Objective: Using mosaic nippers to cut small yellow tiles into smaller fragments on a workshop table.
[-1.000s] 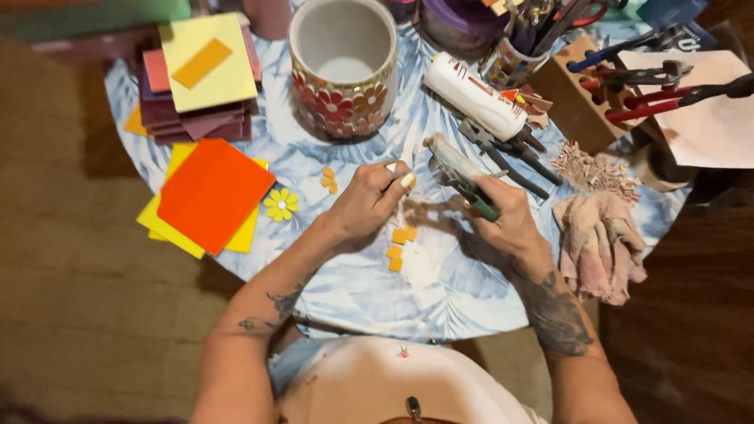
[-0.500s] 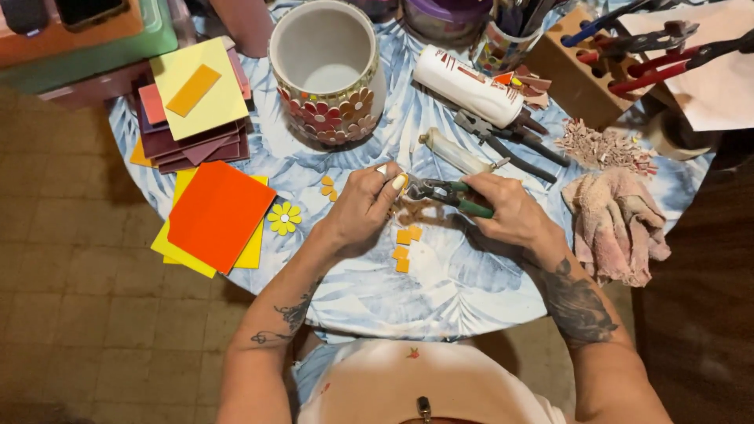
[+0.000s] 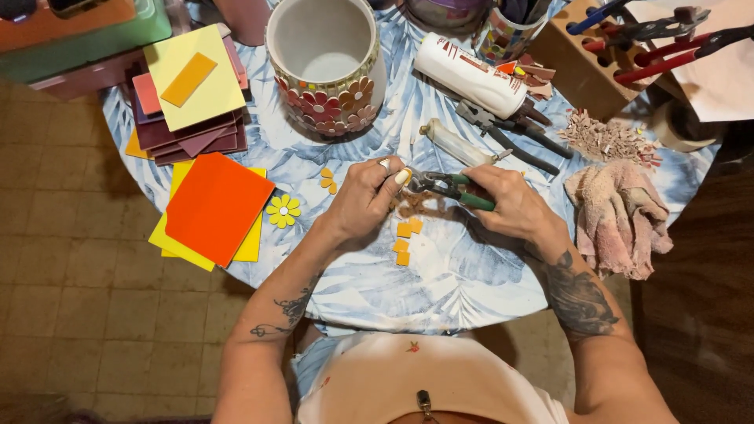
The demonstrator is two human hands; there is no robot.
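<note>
Nipping away at the bench (image 3: 440,298): the right hand (image 3: 510,206) wraps its fingers around the green-handled nippers (image 3: 452,188), while the left hand (image 3: 367,196) pinches a small tile piece at the jaws. Three orange squares (image 3: 406,239) lie cut just below; the flowered pot (image 3: 328,67) at the far side looks only partly covered. Leaf-print cloth, tiled floor (image 3: 71,298) left.

Green-handled nippers (image 3: 452,187) lie level above the tablecloth, metal jaws pointing left toward a small piece that is too small to make out. Just below them, four small orange tile squares (image 3: 406,239) sit clustered together on the cloth.
</note>
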